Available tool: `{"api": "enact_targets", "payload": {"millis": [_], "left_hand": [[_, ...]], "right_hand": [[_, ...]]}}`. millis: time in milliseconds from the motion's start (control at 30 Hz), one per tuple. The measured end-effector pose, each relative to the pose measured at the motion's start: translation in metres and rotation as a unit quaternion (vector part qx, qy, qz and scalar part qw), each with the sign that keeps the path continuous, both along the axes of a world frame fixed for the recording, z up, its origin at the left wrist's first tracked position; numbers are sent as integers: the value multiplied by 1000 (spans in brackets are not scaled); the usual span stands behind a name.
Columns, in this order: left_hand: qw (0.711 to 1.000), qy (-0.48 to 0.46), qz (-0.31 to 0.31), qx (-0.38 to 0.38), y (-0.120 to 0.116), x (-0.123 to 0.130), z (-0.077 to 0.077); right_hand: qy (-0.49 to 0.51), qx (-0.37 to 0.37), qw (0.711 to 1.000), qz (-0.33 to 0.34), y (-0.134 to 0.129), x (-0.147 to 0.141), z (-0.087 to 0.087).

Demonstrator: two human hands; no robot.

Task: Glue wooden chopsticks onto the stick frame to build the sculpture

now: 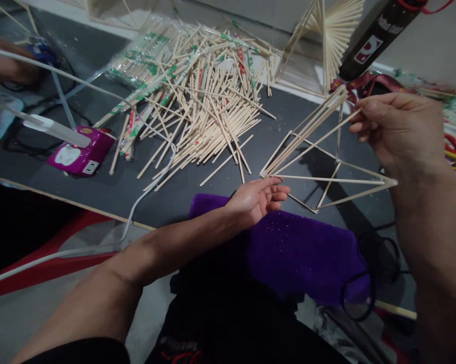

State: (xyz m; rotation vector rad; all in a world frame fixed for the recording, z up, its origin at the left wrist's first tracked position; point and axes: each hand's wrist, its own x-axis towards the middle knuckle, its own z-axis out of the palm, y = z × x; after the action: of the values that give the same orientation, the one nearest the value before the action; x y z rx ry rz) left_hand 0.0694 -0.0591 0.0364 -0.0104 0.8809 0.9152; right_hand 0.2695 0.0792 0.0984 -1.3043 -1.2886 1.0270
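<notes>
An open frame of pale wooden chopsticks (326, 179), joined at its corners, stands on the dark table with several sticks fanned close together along its upper left side. My right hand (398, 121) pinches the upper end of one chopstick (319, 140) between thumb and fingers. That stick slants down to the frame's left corner. My left hand (256, 199) is palm up at this corner, its fingers loosely stretched and slightly curled. The index finger lies at or against the corner; exact contact is hard to make out.
Loose chopsticks (220, 111) and wrapped ones (144, 55) pile up behind. A purple power socket (81, 154) with a white plug and cable lies left. Another person's hand (7, 63) is far left. A fanned stick model (336, 40) and dark bottle (377, 38) stand back right. Purple cloth (303, 253) hangs over the front edge.
</notes>
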Motion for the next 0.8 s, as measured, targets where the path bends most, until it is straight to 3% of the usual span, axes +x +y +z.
{"api": "enact_targets", "payload": {"millis": [800], "left_hand": [[999, 20, 12, -23, 7, 5, -3]], "right_hand": [[23, -26, 999, 14, 3, -2, -6]]}}
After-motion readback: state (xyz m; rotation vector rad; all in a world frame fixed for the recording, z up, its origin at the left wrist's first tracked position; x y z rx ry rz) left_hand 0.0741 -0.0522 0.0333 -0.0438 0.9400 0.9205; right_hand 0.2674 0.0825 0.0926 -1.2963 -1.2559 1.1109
